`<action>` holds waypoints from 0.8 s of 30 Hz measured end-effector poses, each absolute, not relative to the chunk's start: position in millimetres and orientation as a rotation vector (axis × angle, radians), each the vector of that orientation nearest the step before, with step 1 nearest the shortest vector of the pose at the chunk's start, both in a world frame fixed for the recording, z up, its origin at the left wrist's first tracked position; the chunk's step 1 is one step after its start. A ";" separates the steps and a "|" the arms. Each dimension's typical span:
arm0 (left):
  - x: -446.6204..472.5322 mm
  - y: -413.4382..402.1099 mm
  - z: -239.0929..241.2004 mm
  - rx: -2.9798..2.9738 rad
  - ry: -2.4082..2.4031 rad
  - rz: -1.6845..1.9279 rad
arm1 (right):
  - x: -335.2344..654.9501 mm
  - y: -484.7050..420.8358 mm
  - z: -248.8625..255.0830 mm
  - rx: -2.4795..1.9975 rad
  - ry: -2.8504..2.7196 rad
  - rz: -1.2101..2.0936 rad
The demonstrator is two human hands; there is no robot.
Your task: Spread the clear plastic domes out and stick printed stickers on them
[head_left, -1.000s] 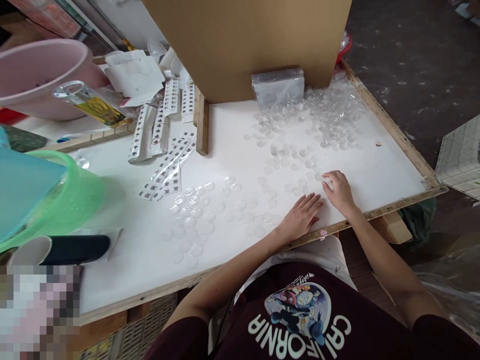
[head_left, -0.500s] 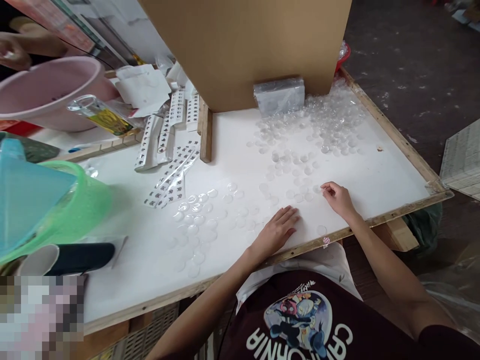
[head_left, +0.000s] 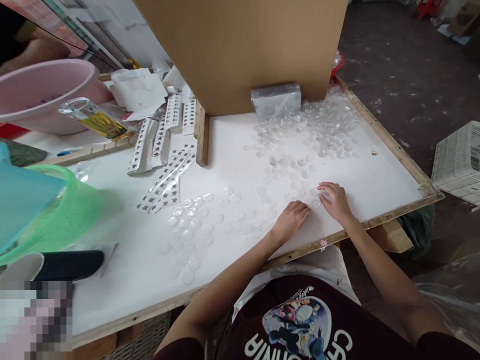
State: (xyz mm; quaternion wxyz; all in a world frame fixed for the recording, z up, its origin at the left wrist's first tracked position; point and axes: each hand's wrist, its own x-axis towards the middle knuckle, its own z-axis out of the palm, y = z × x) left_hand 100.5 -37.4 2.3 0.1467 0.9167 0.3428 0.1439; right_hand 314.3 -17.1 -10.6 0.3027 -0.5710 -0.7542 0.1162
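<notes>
Clear round discs [head_left: 207,241] lie spread over the white tabletop [head_left: 123,280], with a looser scatter [head_left: 272,161] farther back. My left hand [head_left: 292,220] rests low on the table, its fingers curled together; what is under or between the fingertips is hidden. Just right of it, my right hand [head_left: 335,202] has thumb and forefinger apart, with nothing visible held. A single clear disc [head_left: 315,203] lies between the two hands, close to the fingertips of both.
A tall cardboard panel [head_left: 243,55] stands behind a plastic-wrapped block [head_left: 276,101] and a heap of clear discs [head_left: 333,120]. Printed sticker strips [head_left: 168,175], a green basket [head_left: 86,200], a pink tub [head_left: 48,110] and a drinking glass [head_left: 93,118] are leftward. Wooden edging [head_left: 390,140] borders the table.
My left hand has slid right toward my right hand, and its fingers have curled in. The right thumb and forefinger have parted. The camera view has shifted slightly.
</notes>
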 end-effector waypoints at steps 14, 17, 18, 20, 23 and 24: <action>96.0 -50.1 6.0 2.506 0.981 0.463 | 309.3 -17.1 -13.5 -1.539 -2.023 0.345; 90.3 -53.4 3.2 2.342 1.041 0.590 | 311.2 -14.3 -17.0 -1.584 -1.917 0.359; 87.5 -54.7 2.4 2.292 1.057 0.622 | 311.9 -13.6 -17.3 -1.601 -1.881 0.335; 81.3 -56.8 1.6 2.241 1.074 0.658 | 313.2 -14.5 -15.8 -1.630 -1.830 0.249; 73.6 -55.4 2.8 2.275 1.077 0.683 | 312.9 -24.0 -9.8 -1.584 -1.883 0.197; 72.2 -52.3 3.5 2.296 1.081 0.699 | 312.0 -29.0 -7.9 -1.542 -1.946 0.223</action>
